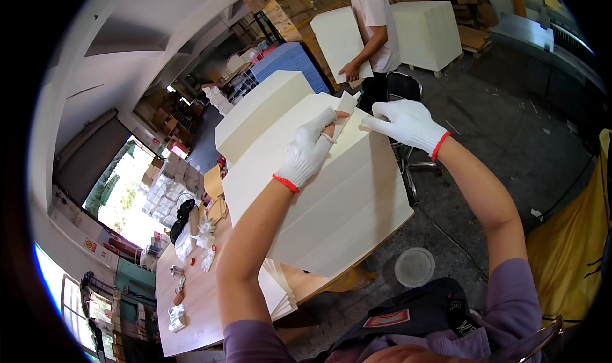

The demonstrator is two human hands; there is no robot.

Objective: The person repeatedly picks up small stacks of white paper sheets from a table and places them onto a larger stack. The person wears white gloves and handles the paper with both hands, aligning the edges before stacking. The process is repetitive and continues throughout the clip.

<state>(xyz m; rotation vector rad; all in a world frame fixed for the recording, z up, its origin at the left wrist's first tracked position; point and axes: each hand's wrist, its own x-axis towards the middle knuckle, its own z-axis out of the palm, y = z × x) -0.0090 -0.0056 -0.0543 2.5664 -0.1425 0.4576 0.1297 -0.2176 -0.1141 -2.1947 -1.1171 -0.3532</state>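
A tall stack of cream-white paper sheets (338,203) stands on a wooden table in front of me. My left hand (309,147), in a white knit glove with a red cuff and some bare fingertips, lies over the top of the stack. Its fingers bend around the raised edge of a white sheet (347,111). My right hand (405,124), gloved the same way, is at the stack's far right edge with its fingers curled in. Whether anything thin lies between those fingertips cannot be made out.
Another pale stack (264,111) stands beyond the left hand. Loose sheets (275,290) and small bags lie on the wooden table (197,280). A person (376,28) carries a white board by a pale block on a pallet. A chair (408,89) and a round bucket (414,267) stand right.
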